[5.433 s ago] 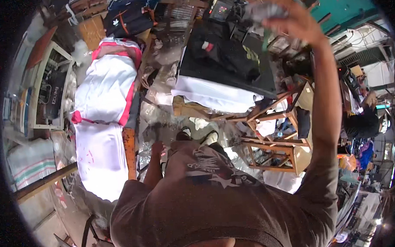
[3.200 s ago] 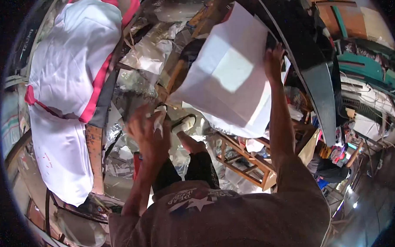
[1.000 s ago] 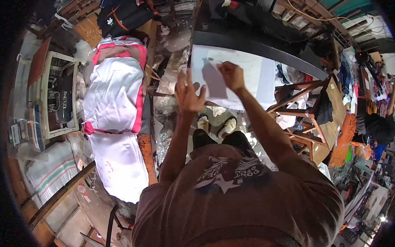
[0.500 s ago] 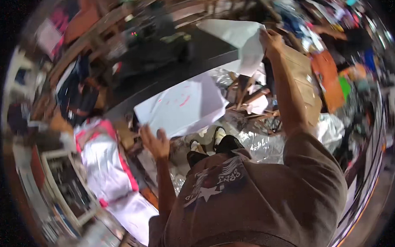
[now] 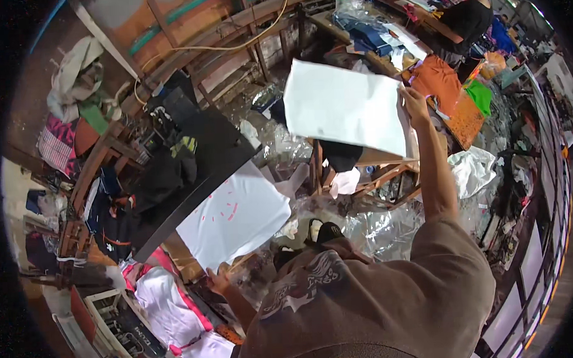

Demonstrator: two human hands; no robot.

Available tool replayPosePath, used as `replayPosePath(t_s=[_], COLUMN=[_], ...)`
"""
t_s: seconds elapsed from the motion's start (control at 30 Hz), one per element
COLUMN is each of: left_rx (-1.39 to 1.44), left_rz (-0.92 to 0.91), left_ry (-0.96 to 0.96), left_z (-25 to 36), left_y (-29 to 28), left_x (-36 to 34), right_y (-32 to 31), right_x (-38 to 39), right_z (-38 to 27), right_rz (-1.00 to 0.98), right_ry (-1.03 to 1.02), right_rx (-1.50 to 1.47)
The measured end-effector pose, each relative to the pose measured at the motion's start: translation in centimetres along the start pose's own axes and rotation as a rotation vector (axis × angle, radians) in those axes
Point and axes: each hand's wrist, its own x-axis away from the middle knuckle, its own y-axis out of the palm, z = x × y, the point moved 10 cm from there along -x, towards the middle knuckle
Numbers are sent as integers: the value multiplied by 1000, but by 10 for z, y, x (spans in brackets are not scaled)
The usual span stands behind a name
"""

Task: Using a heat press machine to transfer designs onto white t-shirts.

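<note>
My right hand (image 5: 414, 106) is closed on the right edge of a stiff white sheet (image 5: 344, 104) that looks like paper. The sheet extends left from my fingers, fairly flat, above a wooden stand. Down at the left, the fingers of my left hand (image 5: 220, 281) meet the near edge of a white cloth (image 5: 237, 209) with small red marks and appear closed on it. This cloth lies against the front edge of a black tabletop (image 5: 174, 211), its near corner hanging toward me.
Dark cloth (image 5: 166, 174) lies on the black tabletop. A white and pink fabric pile (image 5: 168, 309) stands at my left. Beyond the sheet are an orange cloth (image 5: 436, 82) and a bright green piece (image 5: 479, 96). Clear plastic (image 5: 383, 235) covers floor by my feet. Another person (image 5: 467, 21) sits far right.
The white sheet has swung from a folded, drooping shape to lying flatter, farther right of the black table. My left hand has come down to the marked cloth's edge. The view has turned.
</note>
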Motion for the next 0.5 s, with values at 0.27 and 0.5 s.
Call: replayPosePath(t_s=[0.27,0.5], left_rx=[634,692], left_rz=[216,275], left_ry=[-733,-891], left_z=[0,-27], left_y=[11,20], left_x=[38,32], right_y=[-55,-67], right_x=[-1,-5], right_z=[46,39], right_rz=[44,18], right_ry=[-16,-102], right_rx=[-81,331])
